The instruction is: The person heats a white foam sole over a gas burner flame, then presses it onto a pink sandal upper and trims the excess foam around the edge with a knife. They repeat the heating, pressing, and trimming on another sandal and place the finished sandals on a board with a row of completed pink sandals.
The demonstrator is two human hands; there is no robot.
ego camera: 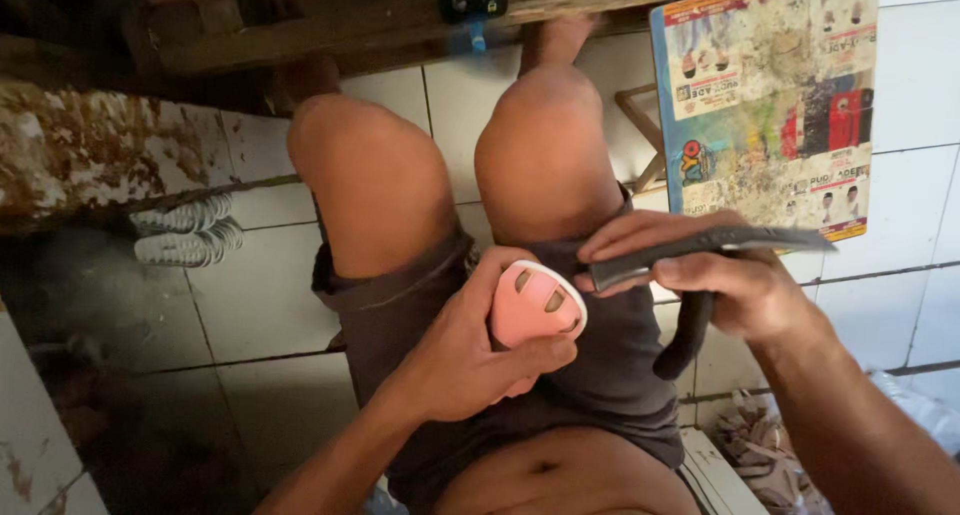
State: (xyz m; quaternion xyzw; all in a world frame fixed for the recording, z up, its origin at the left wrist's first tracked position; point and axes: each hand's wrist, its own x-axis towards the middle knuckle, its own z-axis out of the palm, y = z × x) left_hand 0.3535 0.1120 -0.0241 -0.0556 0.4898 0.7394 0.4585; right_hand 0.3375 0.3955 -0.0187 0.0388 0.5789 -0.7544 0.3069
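Pink shoe [535, 303] in left hand [460, 360]; knife [700, 247] in right hand [725, 280]; colourful poster board [770, 95] beyond

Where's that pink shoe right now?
In the head view, the pink shoe sits mid-frame in the left hand, above the lap, beside the right hand holding a dark tool.

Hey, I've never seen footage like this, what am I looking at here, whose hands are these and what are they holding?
There is one picture, from a camera worn on a seated person's head, looking down at their own lap and bare knees. The left hand grips a small pink sandal, sole side up. The right hand holds a dark knife, its handle end close to the sandal. Below is a white tiled floor. A pair of white shoes sits at the left, and a printed board stands at the right.
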